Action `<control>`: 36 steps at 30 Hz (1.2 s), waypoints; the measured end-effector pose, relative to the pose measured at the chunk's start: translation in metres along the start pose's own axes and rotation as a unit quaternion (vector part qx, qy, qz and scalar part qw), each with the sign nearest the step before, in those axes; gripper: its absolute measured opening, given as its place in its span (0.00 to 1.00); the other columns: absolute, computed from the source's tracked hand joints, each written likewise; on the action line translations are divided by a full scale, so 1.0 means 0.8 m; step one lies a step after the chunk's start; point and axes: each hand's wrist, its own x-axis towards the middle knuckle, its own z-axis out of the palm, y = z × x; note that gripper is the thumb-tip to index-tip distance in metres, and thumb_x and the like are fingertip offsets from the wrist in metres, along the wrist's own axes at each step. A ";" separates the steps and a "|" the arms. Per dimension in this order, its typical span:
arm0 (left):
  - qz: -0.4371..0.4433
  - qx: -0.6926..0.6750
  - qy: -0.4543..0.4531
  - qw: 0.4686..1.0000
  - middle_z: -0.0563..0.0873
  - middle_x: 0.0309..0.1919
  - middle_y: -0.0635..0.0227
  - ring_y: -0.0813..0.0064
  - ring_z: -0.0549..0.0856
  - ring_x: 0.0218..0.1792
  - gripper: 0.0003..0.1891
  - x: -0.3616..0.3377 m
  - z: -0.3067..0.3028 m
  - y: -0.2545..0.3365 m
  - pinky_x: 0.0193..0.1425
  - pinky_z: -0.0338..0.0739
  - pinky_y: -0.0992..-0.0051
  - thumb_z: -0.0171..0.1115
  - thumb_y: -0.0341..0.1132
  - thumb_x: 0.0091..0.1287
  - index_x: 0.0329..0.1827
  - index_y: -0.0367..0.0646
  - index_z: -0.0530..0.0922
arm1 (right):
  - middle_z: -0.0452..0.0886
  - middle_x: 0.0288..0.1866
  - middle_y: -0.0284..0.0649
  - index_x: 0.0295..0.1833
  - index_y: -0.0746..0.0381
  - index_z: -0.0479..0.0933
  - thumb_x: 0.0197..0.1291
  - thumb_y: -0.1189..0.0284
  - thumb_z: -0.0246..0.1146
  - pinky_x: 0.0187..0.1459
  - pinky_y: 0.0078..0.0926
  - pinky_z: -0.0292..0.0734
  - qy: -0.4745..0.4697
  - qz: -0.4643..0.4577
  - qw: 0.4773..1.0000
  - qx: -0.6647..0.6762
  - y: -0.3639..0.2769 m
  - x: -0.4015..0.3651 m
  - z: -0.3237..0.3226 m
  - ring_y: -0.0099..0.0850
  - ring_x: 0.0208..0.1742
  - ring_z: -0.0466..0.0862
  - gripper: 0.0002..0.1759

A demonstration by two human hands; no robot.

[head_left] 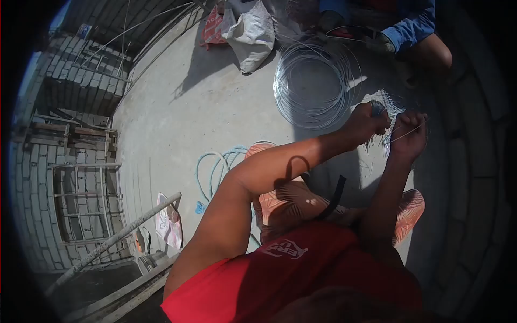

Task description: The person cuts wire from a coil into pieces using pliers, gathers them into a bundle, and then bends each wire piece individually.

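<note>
My left hand (369, 125) is closed around a dark bundle of what look like thin wires (378, 108), with loose ends showing below the fist. Just to its right, my right hand (410, 141) is closed on a thin wire (407, 130) that crosses the fingers. Beyond and partly behind both hands lies a frayed white woven piece (383, 99) with thin strands sticking out. A large coil of silvery wire (281, 91) rests on the concrete floor ahead of my left forearm.
Another person in blue sleeves (412, 29) sits across from me, a gloved hand (381, 44) near the coil. A white sack (250, 35) stands at the back. Pale blue-green rope (200, 167) lies by my left leg; a metal pole (116, 239) slants at left.
</note>
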 end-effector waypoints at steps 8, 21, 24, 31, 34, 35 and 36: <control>0.059 0.022 -0.098 0.993 0.88 0.34 0.71 0.84 0.80 0.33 0.13 0.003 0.017 0.003 0.41 0.75 0.80 0.69 0.39 0.72 0.47 0.36 0.84 | 0.75 0.31 0.33 0.46 0.52 0.77 0.73 0.75 0.57 0.34 0.29 0.69 0.125 -0.181 0.974 -0.063 -0.010 0.015 0.038 0.26 0.30 0.72 0.05; 0.113 -0.069 0.034 0.991 0.87 0.28 0.71 0.75 0.86 0.31 0.13 0.028 -0.019 0.045 0.46 0.83 0.68 0.66 0.42 0.77 0.39 0.41 0.85 | 0.81 0.39 0.36 0.53 0.55 0.76 0.73 0.75 0.55 0.43 0.35 0.79 0.265 -0.094 0.902 -0.327 -0.015 -0.027 -0.031 0.30 0.40 0.81 0.08; 0.069 -0.061 0.038 0.995 0.85 0.26 0.71 0.74 0.85 0.29 0.14 0.038 -0.056 0.055 0.45 0.84 0.66 0.66 0.43 0.77 0.35 0.44 0.83 | 0.80 0.36 0.35 0.50 0.59 0.79 0.74 0.74 0.55 0.40 0.28 0.80 0.183 0.025 0.802 -0.568 -0.023 -0.057 -0.030 0.25 0.40 0.82 0.07; 0.056 0.258 -0.042 0.964 0.85 0.29 0.70 0.79 0.82 0.27 0.15 0.018 -0.042 0.041 0.38 0.79 0.74 0.68 0.47 0.75 0.40 0.43 0.84 | 0.87 0.40 0.50 0.50 0.65 0.85 0.67 0.71 0.63 0.50 0.43 0.81 -0.093 0.057 0.330 -0.938 -0.051 -0.101 -0.004 0.46 0.44 0.88 0.12; 0.061 0.407 -0.152 0.899 0.89 0.39 0.61 0.73 0.86 0.36 0.17 0.012 -0.015 0.020 0.45 0.82 0.69 0.68 0.47 0.74 0.46 0.39 0.84 | 0.86 0.35 0.46 0.48 0.65 0.86 0.66 0.65 0.66 0.41 0.41 0.79 -0.075 0.069 0.362 -0.926 -0.046 -0.096 0.044 0.42 0.35 0.86 0.14; 0.055 0.437 -0.198 0.876 0.91 0.43 0.57 0.70 0.89 0.40 0.18 0.009 -0.008 0.011 0.49 0.84 0.66 0.68 0.47 0.74 0.48 0.38 0.84 | 0.85 0.33 0.45 0.47 0.65 0.86 0.65 0.63 0.68 0.39 0.40 0.79 -0.094 0.035 0.344 -0.933 -0.044 -0.093 0.046 0.40 0.33 0.85 0.16; 0.042 0.397 -0.201 0.894 0.90 0.41 0.59 0.73 0.88 0.39 0.17 0.007 0.002 0.015 0.46 0.83 0.68 0.67 0.44 0.72 0.47 0.36 0.84 | 0.85 0.33 0.44 0.56 0.64 0.84 0.68 0.55 0.68 0.37 0.39 0.79 -0.188 -0.064 0.301 -0.933 -0.055 -0.086 0.032 0.37 0.33 0.85 0.23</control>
